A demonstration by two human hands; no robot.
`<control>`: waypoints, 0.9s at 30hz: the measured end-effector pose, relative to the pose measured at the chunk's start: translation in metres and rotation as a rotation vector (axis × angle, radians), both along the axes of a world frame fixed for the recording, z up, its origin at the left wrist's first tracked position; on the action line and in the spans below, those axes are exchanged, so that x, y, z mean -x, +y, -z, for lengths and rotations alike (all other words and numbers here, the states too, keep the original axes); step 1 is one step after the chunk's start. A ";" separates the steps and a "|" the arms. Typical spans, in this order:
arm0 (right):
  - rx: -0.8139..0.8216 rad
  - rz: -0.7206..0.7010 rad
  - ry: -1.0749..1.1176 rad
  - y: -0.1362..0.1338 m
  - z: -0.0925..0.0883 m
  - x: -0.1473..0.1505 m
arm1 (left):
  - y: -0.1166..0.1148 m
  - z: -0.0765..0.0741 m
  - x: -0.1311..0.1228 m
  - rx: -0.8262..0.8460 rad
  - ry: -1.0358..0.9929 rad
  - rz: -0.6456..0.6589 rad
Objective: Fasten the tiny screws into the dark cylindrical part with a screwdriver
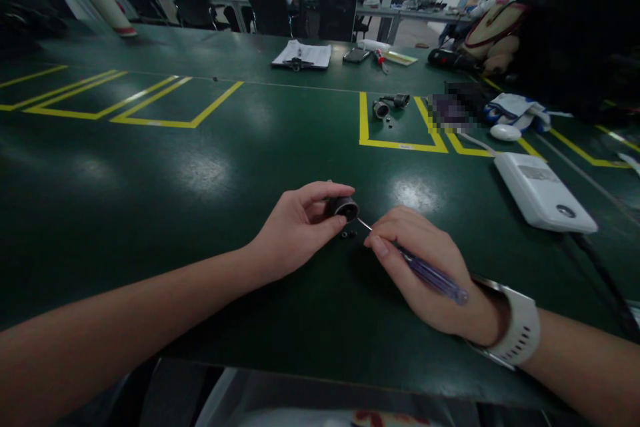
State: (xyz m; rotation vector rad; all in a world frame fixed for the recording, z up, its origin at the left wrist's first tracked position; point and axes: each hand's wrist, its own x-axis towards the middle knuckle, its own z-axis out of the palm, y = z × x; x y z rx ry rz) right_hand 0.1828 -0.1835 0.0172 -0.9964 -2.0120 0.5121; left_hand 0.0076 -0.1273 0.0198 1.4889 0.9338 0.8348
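My left hand (300,227) grips a small dark metal cylindrical part (345,207) between thumb and fingers, its open round end turned toward my right side. In my right hand (420,260) is a screwdriver (435,277) with a clear purple handle. Its thin shaft points left and reaches the rim of the cylindrical part; whether the tip touches it I cannot tell. A few tiny dark pieces (345,235) lie on the green table (250,320) just below the part.
Similar metal parts (383,109) lie inside a yellow-taped box at the back. A white power bank (545,192) with a cable is at right, near white-and-blue gloves (517,110). Farther back are a clipboard (301,55), a phone (357,55) and red pliers (381,61). People sit beyond.
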 end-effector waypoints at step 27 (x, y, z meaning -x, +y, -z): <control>-0.035 -0.081 -0.083 -0.003 0.000 0.002 | 0.000 0.000 -0.003 0.044 -0.017 -0.106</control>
